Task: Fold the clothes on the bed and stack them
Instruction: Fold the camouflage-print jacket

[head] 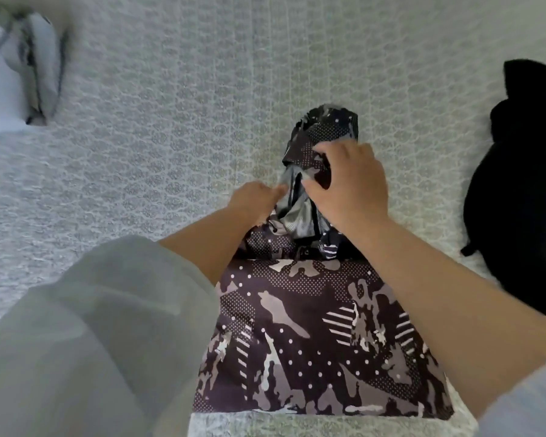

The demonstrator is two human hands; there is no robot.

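Fingers [323, 149] around camo jacket [322, 342] hood

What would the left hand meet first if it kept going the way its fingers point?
The left hand points right, toward the grey lining of the patterned jacket, which it already touches or pinches. Just past that fold sits the right hand, gripping the bunched hood. Depth is unclear.
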